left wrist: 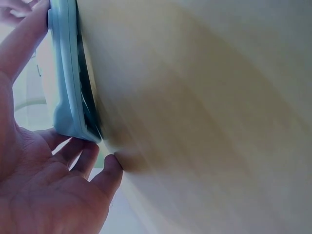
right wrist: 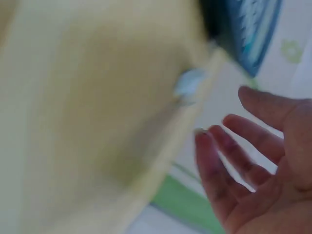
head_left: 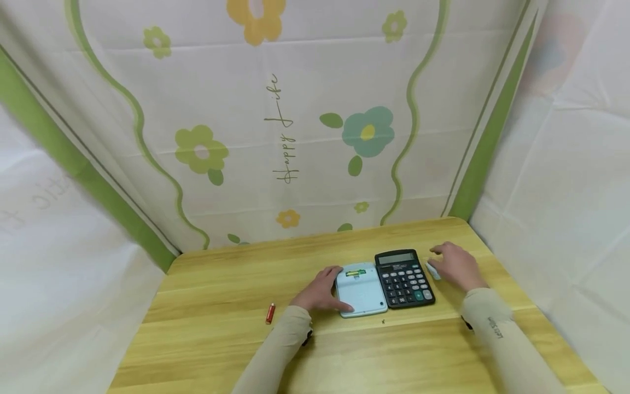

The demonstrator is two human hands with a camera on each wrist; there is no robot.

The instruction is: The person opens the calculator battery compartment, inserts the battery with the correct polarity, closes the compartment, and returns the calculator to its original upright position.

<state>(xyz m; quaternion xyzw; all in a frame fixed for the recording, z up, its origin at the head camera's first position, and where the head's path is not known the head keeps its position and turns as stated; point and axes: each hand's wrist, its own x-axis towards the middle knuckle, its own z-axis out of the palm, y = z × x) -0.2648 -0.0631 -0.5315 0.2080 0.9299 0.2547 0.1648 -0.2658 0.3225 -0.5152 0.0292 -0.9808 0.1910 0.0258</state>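
Note:
A light blue calculator (head_left: pixel 364 298) lies back up on the table, a green and yellow battery (head_left: pixel 355 273) in its uncovered slot. My left hand (head_left: pixel 319 291) grips it by the left side, thumb at the near edge and fingers at the far edge. In the left wrist view, the fingers of the left hand (left wrist: pixel 53 175) touch the rim of the calculator (left wrist: pixel 66 73). To the right, my right hand (head_left: pixel 458 266) hovers beside a small light blue cover (head_left: pixel 433 271). The right wrist view shows its fingers loosely bent and apart from the blurred cover (right wrist: pixel 189 82).
A black calculator (head_left: pixel 404 279) lies face up against the right side of the blue one. A red battery (head_left: pixel 270 313) lies on the left of the wooden table (head_left: pixel 206 339). Near the front is a tiny dark piece (head_left: pixel 383 322). Printed cloth (head_left: pixel 305 208) hangs behind.

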